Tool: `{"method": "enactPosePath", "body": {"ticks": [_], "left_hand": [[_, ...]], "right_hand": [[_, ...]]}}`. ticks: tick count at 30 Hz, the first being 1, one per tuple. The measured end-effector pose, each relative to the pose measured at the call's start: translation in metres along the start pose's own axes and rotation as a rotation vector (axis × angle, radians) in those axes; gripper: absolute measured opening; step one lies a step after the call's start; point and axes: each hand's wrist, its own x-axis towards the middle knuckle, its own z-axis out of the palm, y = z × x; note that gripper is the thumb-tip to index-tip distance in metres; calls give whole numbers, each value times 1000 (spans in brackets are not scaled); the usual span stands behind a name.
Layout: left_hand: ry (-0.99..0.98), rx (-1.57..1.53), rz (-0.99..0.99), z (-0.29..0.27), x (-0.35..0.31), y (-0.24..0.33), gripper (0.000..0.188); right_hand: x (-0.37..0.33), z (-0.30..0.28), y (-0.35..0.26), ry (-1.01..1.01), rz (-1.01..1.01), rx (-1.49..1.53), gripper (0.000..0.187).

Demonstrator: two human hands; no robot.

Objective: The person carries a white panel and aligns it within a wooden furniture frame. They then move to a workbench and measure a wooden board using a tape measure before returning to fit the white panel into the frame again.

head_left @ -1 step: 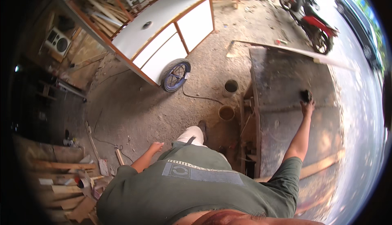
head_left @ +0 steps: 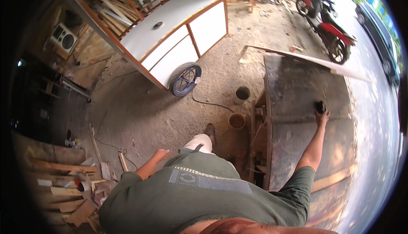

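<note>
Out on the dark, worn tabletop, my right hand is closed around a small black object. Its exact kind is too small to make out. My right arm reaches forward over the table, and the object appears to rest on the surface near a seam across it. Low at my left side, my left hand hangs above the ground with its fingers curled together, and nothing shows in it. A long thin strip lies along the table's far edge.
Two buckets, one grey and one brown, stand left of the table. A wheel with a tyre leans against a white cabinet. Wood scraps lie at lower left. A red motorcycle stands beyond the table.
The whole scene has shifted slightly down and to the right in the picture. My right hand still holds the black object at nearly the same place on the tabletop.
</note>
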Motion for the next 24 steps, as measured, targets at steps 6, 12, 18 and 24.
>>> {"method": "enactPosePath", "body": {"ticks": [6,12,18,24], "left_hand": [[-23,11,-15,-37,81,-13,48],[13,7,-44,-115,156,53,50],[19,-45,351,-170,245,245,44],[-258,-193,638,-149,151,486,55]], "right_hand": [[68,16,6,-116,149,53,100],[59,24,-75,-194,532,-278,76],[40,51,-94,-238,252,-197,63],[-137,119,-397,-466,437,1403,60]]}}
